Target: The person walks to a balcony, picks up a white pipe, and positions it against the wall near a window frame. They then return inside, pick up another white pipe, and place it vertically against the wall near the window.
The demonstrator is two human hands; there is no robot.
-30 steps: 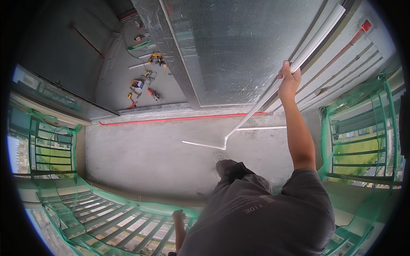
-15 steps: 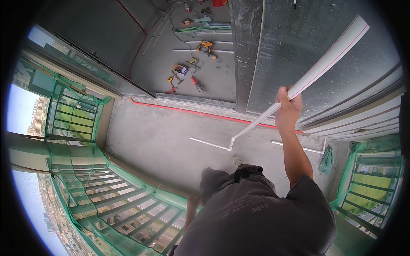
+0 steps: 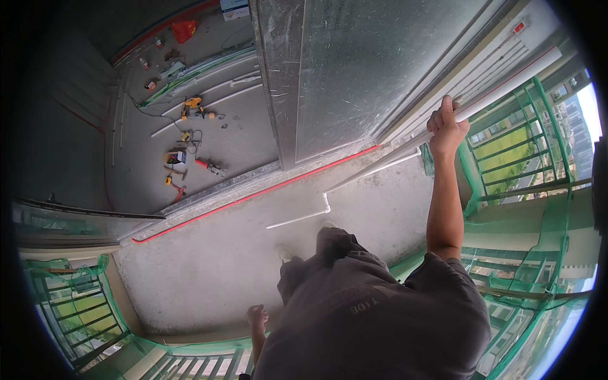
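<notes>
The white pipe (image 3: 508,85) slants above the balcony floor (image 3: 202,272), elbowed end low; the right hand (image 3: 448,128) wraps its upper part, probably to steady its length. The left hand (image 3: 258,316) hangs curled; how tightly, I cannot tell. A drill (image 3: 191,107) lies indoors.

Near two o'clock, a short stretch of the white pipe (image 3: 519,79) is covered by the right hand (image 3: 448,128). Near seven, whether anything is held in the left hand (image 3: 257,316) cannot be told. At six, the grey shirt (image 3: 373,323) is cut off by the lower edge. Near eleven, a box (image 3: 234,9) is cropped by the upper edge; between ten and eleven, a dark object (image 3: 171,54) is too small to be identified.
</notes>
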